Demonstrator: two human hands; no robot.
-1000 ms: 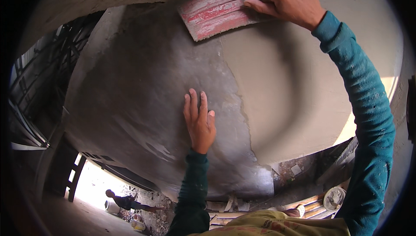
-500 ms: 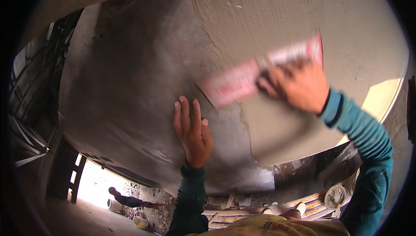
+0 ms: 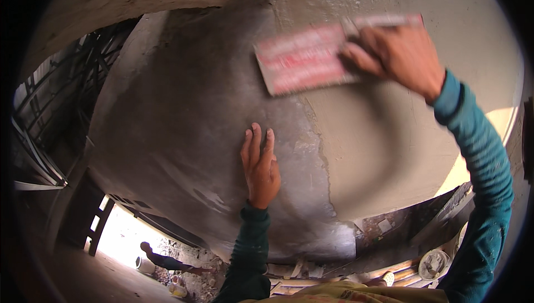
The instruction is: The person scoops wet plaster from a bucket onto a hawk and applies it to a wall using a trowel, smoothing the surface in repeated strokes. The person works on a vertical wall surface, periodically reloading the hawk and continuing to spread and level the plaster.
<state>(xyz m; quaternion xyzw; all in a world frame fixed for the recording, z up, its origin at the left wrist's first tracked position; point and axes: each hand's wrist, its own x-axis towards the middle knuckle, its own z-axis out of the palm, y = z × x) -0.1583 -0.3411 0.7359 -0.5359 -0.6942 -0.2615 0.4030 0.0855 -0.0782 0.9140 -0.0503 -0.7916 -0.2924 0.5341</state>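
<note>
Right hand [image 3: 397,53] fingers clamp a red plastering float [image 3: 308,58], blurred, flat on the wet plastered wall [image 3: 389,147] at one o'clock. Left hand [image 3: 260,165], fingers together, lies flat against the wall's darker patch at centre.

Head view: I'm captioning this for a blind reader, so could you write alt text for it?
A person's right hand presses a flat red float against a grey plastered wall, while the left hand rests flat on the plaster lower down. Both arms wear teal sleeves. Far below, another person bends over in daylight.
</note>
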